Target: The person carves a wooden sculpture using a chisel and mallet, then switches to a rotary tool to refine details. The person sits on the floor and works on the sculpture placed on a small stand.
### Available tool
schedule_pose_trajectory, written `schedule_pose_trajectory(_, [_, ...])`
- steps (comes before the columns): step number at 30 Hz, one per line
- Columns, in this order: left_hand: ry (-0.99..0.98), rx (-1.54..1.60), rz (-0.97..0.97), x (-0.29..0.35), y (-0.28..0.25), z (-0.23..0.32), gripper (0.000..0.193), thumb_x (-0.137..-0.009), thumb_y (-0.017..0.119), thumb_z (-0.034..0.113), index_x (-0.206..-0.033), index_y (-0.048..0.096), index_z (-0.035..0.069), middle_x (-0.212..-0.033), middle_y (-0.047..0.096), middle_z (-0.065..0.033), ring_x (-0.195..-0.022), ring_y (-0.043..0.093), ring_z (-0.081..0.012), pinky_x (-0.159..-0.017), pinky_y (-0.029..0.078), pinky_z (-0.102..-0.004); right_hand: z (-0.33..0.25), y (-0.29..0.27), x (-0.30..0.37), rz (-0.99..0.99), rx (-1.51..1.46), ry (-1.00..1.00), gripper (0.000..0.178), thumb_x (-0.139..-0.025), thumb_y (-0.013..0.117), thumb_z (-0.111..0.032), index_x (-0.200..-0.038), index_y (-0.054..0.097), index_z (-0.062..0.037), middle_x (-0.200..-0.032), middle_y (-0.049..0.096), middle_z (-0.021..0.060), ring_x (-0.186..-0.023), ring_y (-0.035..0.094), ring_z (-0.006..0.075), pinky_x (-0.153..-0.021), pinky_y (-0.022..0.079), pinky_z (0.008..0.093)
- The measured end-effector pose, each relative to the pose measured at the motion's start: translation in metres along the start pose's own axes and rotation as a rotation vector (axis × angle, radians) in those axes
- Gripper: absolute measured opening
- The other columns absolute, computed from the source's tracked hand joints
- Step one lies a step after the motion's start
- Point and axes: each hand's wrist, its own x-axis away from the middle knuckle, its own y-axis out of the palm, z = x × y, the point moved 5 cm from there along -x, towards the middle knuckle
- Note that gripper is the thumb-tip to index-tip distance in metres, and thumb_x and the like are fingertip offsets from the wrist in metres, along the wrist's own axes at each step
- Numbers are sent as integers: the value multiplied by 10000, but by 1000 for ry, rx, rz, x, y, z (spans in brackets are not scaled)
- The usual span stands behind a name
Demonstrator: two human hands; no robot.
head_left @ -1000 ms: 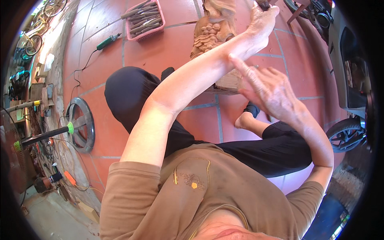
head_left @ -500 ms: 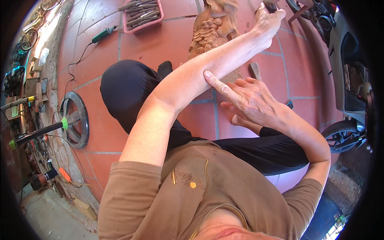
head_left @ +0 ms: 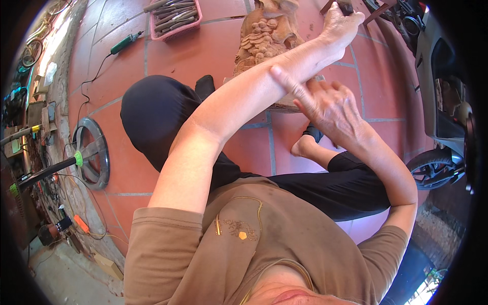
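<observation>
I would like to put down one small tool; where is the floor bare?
The red floor looks bare between the pink basket and the wood carving, and also between the right hand and the grey motorbike. It is crowded at the left edge, around the wheel-shaped base, and below the carving, where the left forearm crosses.

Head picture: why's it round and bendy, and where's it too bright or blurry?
Head view: the fisheye lens bends lines on the tiled floor and leaves black corners; glare whitens the upper left; the right hand looks slightly blurred at its pointing finger.
</observation>
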Motion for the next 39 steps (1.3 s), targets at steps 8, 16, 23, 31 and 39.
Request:
schedule_pose_trajectory(8, [7,-233,148,10,-9,13,312,-802,689,175,-1016,515,28,-868,570,-74,-807,540,-170,-729,477,-361,36,-20,8,162,-135,281,943,-816,773,-178,-1592,239,-149,-713,653,96,-597,652,281,-555,516,391])
schedule_pose_trajectory(16, [-31,-211,75,19,-5,-1,345,-824,702,193,-1075,542,19,-936,612,-83,-860,572,-169,-781,493,-368,-22,5,3,-63,-318,-33,884,-843,649,-57,-1603,222,-201,-662,573,75,-548,607,240,-490,494,368])
schedule_pose_trajectory(23, [287,-750,-19,23,-6,12,403,-859,734,296,-1088,591,-4,-1045,664,-215,-1027,648,-394,-906,510,-477,-23,5,9,-111,-413,-77,900,-799,685,-34,-1587,287,-209,-729,561,69,-605,605,272,-520,514,374])
schedule_pose_trajectory(31, [249,-814,-70,26,-18,15,398,-866,736,307,-1085,599,5,-1113,648,-216,-1064,631,-385,-923,488,-479,41,16,18,129,22,66,985,-805,707,-131,-1618,156,-214,-726,602,72,-660,665,245,-550,514,386])
schedule_pose_trajectory(39, [279,-1090,-128,30,-33,16,450,-904,706,336,-1210,598,24,-1069,708,-164,-1083,668,-301,-940,501,-415,92,-10,39,164,-144,519,863,-845,748,-186,-1576,289,-200,-789,686,116,-658,683,308,-584,538,410])
